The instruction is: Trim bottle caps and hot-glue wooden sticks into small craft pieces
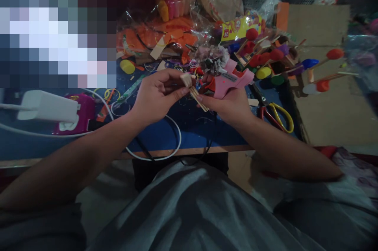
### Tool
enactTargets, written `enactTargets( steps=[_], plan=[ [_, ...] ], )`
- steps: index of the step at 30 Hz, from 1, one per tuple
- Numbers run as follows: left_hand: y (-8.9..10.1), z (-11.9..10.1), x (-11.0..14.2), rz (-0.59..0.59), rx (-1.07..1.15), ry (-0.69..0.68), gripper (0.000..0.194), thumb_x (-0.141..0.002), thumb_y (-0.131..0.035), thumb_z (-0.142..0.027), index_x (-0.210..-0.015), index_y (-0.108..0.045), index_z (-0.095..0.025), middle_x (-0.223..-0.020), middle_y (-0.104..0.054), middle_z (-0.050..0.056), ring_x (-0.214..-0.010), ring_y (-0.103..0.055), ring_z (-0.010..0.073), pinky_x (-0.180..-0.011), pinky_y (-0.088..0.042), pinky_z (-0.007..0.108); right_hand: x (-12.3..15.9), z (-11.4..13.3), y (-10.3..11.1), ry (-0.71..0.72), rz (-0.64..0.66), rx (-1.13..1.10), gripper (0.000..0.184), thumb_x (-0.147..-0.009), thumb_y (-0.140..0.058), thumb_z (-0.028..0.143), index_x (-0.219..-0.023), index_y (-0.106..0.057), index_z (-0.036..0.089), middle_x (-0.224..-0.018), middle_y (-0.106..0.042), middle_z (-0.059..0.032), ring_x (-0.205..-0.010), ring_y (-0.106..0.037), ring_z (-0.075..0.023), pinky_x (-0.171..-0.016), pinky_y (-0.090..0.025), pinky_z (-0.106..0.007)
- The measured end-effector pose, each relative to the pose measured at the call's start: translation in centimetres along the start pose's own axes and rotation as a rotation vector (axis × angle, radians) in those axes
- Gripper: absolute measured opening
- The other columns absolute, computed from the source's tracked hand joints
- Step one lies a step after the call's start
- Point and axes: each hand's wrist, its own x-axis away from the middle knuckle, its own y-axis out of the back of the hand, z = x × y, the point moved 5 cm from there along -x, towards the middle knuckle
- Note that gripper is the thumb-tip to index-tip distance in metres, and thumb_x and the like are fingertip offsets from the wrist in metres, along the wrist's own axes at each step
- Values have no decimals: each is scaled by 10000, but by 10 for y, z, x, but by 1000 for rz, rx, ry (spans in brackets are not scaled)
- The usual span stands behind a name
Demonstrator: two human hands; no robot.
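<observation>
My left hand [156, 95] is closed, pinching a small bundle of thin wooden sticks [199, 99] near its upper end between thumb and fingers. The lower end of the bundle passes under the thumb of my right hand [228, 105]. My right hand is also closed around a pink glue gun [226, 83] with an orange-red part by the fingers and a label on its side. A greyish, crumpled clump [212, 60] sits just behind the glue gun; whether they touch I cannot tell.
Scissors [276, 115] with red and yellow handles lie to the right. Beyond them are colourful clay-tipped sticks [265, 60] and cardboard [339, 105]. A white charger [47, 107] is plugged into a purple socket block [84, 109] at left. A white cable [178, 140] loops over the table edge.
</observation>
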Motion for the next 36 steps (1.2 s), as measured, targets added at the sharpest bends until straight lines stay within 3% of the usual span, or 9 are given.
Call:
enactTargets(
  steps=[5, 11, 18, 24, 28, 36],
  plan=[
    [3, 0, -1, 24, -54, 15, 397, -795, -1001, -548, -993, -876, -228, -1067, -885, 79, -983, -844, 233, -958, -721, 361, 1, 3, -3, -23, 8, -48, 588, -634, -1058, 473, -1046, -702, 250, -859, -773, -10, -685, -751, -214, -695, -710, -432],
    [7, 5, -4, 9, -38, 50, 364, -704, -1063, -484, -846, -862, -216, -936, -876, 70, -866, -832, 209, -865, -717, 343, -1, 4, -5, -21, 59, -101, 624, -614, -1065, 576, -1008, -697, 262, -918, -774, -24, -737, -735, -213, -738, -719, -457],
    [6, 11, -5, 7, 14, 114, 482, -608, -1108, -496, -818, -816, -176, -924, -859, 94, -931, -856, 250, -923, -728, 375, -3, -4, -2, -31, 39, -159, 699, -564, -1078, 587, -1053, -694, 267, -982, -787, -22, -817, -768, -232, -775, -731, -471],
    [1, 13, -4, 56, 84, 148, 446, -609, -1118, -431, -820, -810, -188, -908, -857, 69, -869, -835, 205, -826, -711, 313, -2, 1, -3, -60, 86, -180, 647, -591, -1078, 535, -1030, -679, 276, -856, -750, 11, -640, -695, -176, -587, -664, -372],
    [0, 16, -3, 68, 137, 175, 426, -621, -1113, -411, -816, -807, -187, -873, -853, 50, -753, -795, 145, -723, -674, 250, -1, 1, -4, -101, 103, -180, 691, -580, -1073, 559, -1048, -652, 275, -832, -733, 30, -578, -657, -150, -555, -646, -357],
    [-3, 21, 0, 74, 232, 214, 507, -565, -1137, -435, -830, -776, -199, -944, -878, 42, -847, -839, 170, -808, -701, 267, 0, 4, -5, -48, 115, -211, 652, -603, -1074, 531, -1051, -678, 271, -897, -734, 12, -592, -653, -148, -513, -637, -338]
  ],
)
